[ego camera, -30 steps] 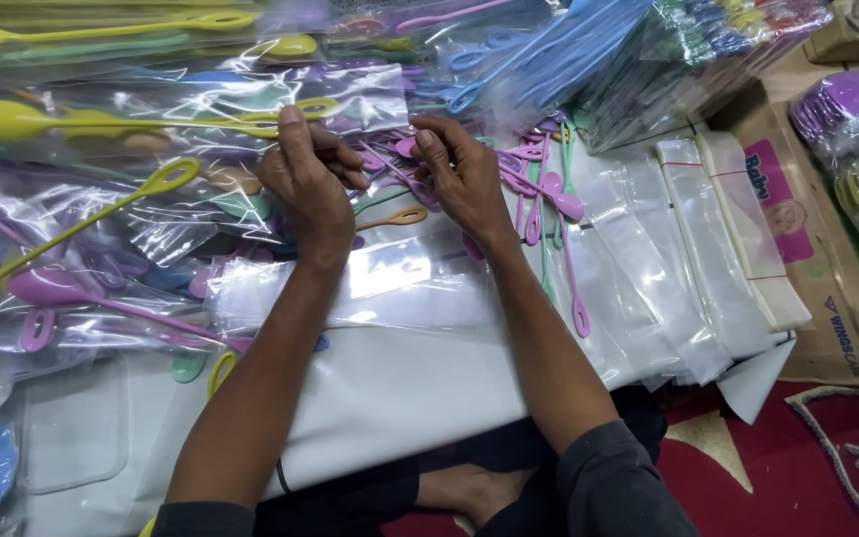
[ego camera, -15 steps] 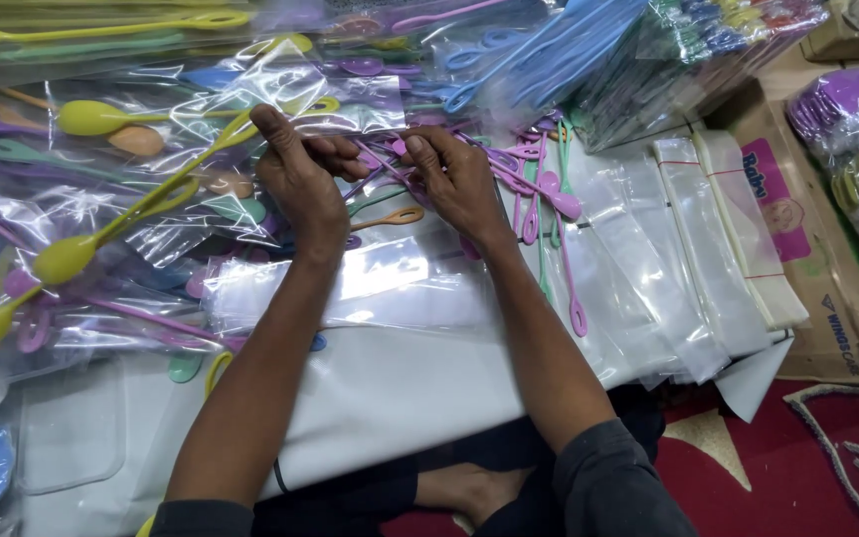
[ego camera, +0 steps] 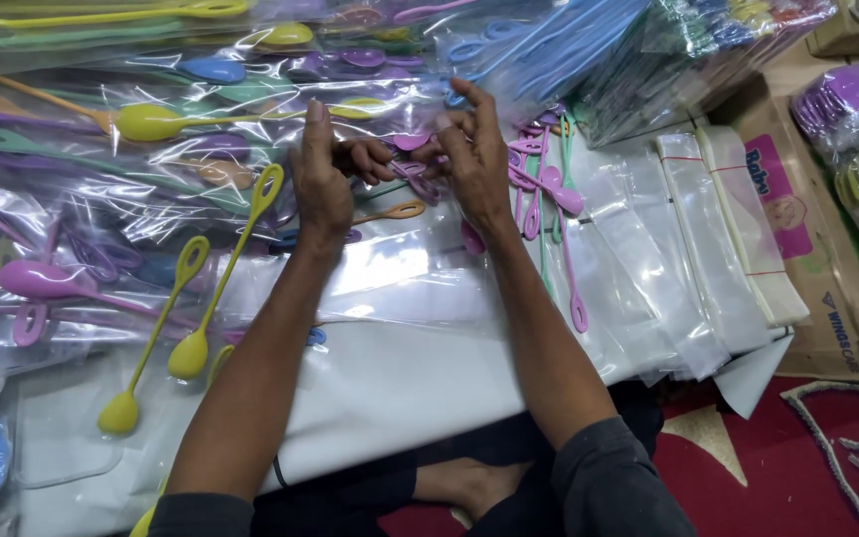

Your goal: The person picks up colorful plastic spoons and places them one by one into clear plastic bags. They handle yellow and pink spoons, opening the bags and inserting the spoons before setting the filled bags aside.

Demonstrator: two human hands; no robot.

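While both forearms stretch out over the pile, the left hand point(ego camera: 322, 184) and the right hand point(ego camera: 476, 159) meet near twelve o'clock, fingers curled together around a small bunch of purple spoons point(ego camera: 412, 164). Left hand's fingers are folded in on that bunch; right hand pinches it from the three o'clock side, index finger raised. Exactly how many spoons are in the grip is hard to say, the fingers cover them. Under the wrists lies a clear plastic sleeve point(ego camera: 390, 273) on a white sheet point(ego camera: 420, 398). Two yellow long-handled spoons point(ego camera: 186, 328) lie loose at eight o'clock from the left hand. Pink and purple spoons point(ego camera: 549, 214) lie just beside the right wrist at four o'clock. Stacked clear bags point(ego camera: 708, 239) sit farther out at three o'clock.
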